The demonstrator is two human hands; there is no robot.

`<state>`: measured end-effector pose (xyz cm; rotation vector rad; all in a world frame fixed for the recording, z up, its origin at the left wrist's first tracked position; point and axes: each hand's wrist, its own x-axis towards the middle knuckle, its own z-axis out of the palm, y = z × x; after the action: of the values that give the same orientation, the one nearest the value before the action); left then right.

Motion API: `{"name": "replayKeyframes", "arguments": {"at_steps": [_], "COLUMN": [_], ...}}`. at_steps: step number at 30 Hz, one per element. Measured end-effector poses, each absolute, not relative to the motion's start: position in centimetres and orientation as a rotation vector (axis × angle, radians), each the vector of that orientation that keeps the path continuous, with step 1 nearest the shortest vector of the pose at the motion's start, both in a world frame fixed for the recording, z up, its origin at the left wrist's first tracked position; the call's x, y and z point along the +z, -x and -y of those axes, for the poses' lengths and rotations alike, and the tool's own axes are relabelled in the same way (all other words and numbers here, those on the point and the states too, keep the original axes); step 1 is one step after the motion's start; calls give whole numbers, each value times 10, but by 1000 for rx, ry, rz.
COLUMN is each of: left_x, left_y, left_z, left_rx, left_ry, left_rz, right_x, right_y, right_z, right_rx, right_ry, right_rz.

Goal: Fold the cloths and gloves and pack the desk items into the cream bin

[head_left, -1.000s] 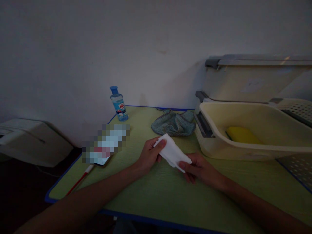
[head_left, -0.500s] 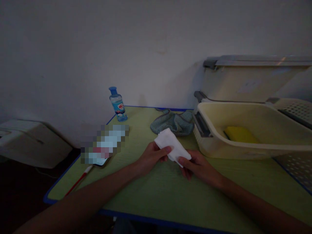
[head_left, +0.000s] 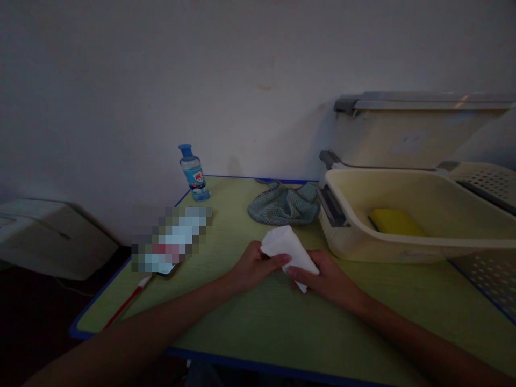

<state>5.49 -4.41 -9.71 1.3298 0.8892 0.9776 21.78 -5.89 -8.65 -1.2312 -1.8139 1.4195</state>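
Note:
A folded white tissue (head_left: pixel 287 244) is held between both hands above the table's middle. My left hand (head_left: pixel 253 267) pinches its left side, the thumb lying on top and the other fingers underneath. From the right, my right hand (head_left: pixel 322 275) grips the lower end, also with its thumb across the top face; most of its fingers are hidden below the tissue. Just beyond the tissue, a crumpled grey-blue mesh cloth (head_left: pixel 284 204) lies on the green table (head_left: pixel 226 333).
A blue bottle (head_left: pixel 195 174) stands at the back left. Nearer lie a phone-like slab (head_left: pixel 164 267), mostly blurred out, and a red-and-white stick (head_left: pixel 124 303). On the right, a cream lidded bin (head_left: pixel 363 251) stands open with a yellow item (head_left: pixel 397 222) inside. A white box (head_left: pixel 60 236) is off to the left.
The tissue has come slightly nearer to me and tilted, and its far end looks wider. My right thumb has shifted left across it.

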Motion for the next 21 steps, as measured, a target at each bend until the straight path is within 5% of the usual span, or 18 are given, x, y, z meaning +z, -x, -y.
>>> {"name": "replayKeyframes", "arguments": {"at_steps": [21], "left_x": [-108], "left_y": [-53], "left_z": [39], "left_rx": [1086], "left_ry": [-1078], "left_rz": [-764], "right_x": [-90], "right_y": [-216], "right_z": [60], "right_rx": [1488], "right_ry": [1148], "right_rz": [1806]}}
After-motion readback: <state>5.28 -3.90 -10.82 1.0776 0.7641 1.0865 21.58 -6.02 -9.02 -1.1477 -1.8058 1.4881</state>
